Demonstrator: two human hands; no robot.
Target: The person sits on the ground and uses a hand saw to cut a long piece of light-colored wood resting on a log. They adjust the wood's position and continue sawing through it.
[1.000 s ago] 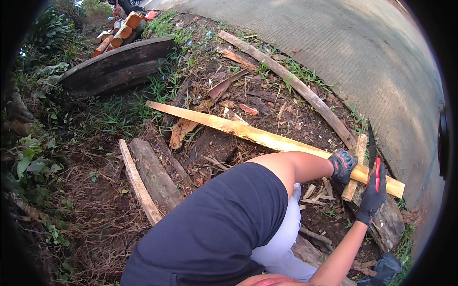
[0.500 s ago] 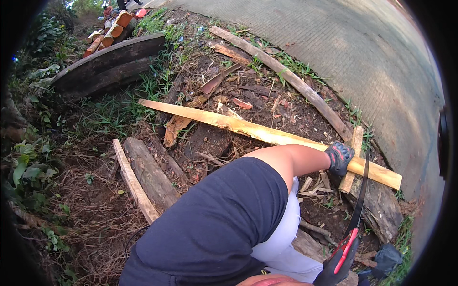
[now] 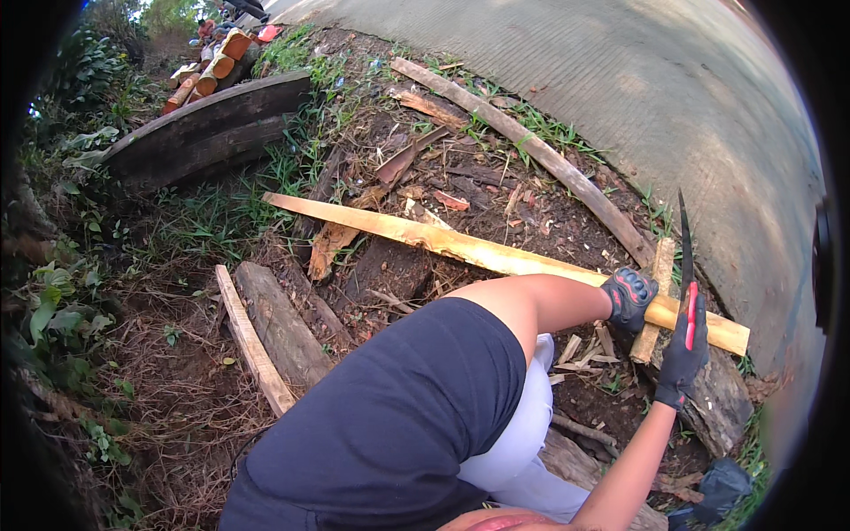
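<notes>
Both gloved hands are working at the right end of a long pale plank, which is lying slantwise across the dirt from the grass at upper left down to me at lower right. I am seeing my left hand closed down on the plank's top face near that end, pinning it. My right hand is sitting just beside it, wrapped tight around the red handle of a dark-bladed knife whose blade is pointing up and away, past the plank's far edge. Under the plank end a short pale stick is crossing it, and a rough dark log is lying just beyond my right hand. Nearer left, two weathered boards are resting on bare soil littered with chips. Farther out, a curved dark timber is lying in the grass, a long thin pole is edging the concrete pavement, and cut logs are piling at the top left.
</notes>
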